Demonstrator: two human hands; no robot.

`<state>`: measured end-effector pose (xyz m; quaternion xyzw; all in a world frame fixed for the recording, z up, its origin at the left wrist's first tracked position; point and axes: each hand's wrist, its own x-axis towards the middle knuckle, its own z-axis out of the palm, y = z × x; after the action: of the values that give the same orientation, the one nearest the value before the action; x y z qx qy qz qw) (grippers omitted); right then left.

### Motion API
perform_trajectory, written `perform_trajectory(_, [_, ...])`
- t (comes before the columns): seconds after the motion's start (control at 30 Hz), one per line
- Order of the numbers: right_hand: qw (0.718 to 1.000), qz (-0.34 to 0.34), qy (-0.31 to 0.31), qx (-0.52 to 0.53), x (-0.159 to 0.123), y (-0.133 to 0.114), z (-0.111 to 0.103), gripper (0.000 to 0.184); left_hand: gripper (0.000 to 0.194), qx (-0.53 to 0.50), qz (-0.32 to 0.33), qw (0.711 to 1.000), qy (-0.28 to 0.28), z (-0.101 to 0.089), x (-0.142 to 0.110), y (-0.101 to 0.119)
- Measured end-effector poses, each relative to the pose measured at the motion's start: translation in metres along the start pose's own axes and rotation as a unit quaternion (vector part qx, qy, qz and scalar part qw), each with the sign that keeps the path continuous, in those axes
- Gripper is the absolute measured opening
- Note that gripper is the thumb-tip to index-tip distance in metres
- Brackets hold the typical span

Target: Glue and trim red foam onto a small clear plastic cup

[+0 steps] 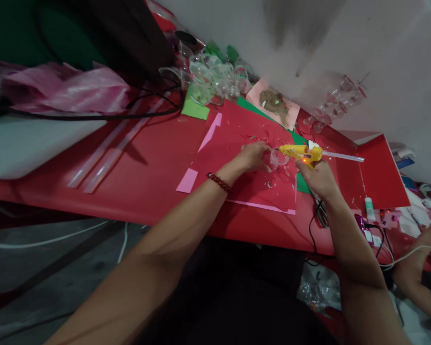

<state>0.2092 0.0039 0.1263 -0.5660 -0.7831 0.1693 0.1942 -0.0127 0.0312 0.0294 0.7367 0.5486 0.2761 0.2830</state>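
My right hand [318, 178] is wrapped round the handle of a yellow hot glue gun [295, 151], whose orange light glows. A clear glue stick [345, 156] sticks out of its back end. The gun's nozzle points left, at the rim of a clear plastic cup [278, 160]. My left hand [255, 157] grips that cup from the left, with a beaded bracelet [219, 182] on the wrist. Beneath both hands lies a red sheet [237, 182] strewn with small scraps.
Many clear cups [215, 76] are piled at the back. Joined cups [334, 103] lean by the wall. Two clear strips [111, 165] lie to the left. A glue bottle [369, 209] and a red folder [384, 175] are at right, near another person's arm [413, 268].
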Motion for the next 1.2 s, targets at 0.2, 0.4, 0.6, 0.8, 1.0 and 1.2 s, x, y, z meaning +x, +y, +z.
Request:
perform_trajectory(0.2, [1.000, -0.002, -0.011, -0.024, 0.003, -0.004, -0.002, 0.070, 0.060, 0.028, -0.043, 0.998, -0.025, -0.007, -0.004, 0.012])
perform_trajectory(0.4, [1.000, -0.002, -0.001, -0.020, 0.002, -0.004, -0.003, 0.072, 0.055, 0.015, -0.056, 0.998, -0.017, -0.007, -0.007, 0.015])
perform_trajectory(0.6, [1.000, -0.001, -0.011, -0.016, 0.003, -0.006, -0.004, 0.073, 0.054, 0.017, -0.061, 0.998, -0.015, -0.005, -0.006, 0.015])
perform_trajectory(0.8, [1.000, -0.010, 0.001, -0.003, 0.005, -0.004, -0.001, 0.076, 0.048, 0.007, -0.050, 0.999, -0.008, -0.003, -0.004, 0.012])
perform_trajectory(1.0, [1.000, 0.003, -0.008, 0.003, 0.007, -0.003, -0.003, 0.075, 0.044, 0.020, -0.049, 0.999, -0.013, -0.004, -0.007, 0.014])
perform_trajectory(1.2, [1.000, 0.021, 0.002, -0.004, 0.007, -0.003, -0.006, 0.073, 0.048, 0.033, -0.062, 0.997, -0.021, -0.003, -0.006, 0.016])
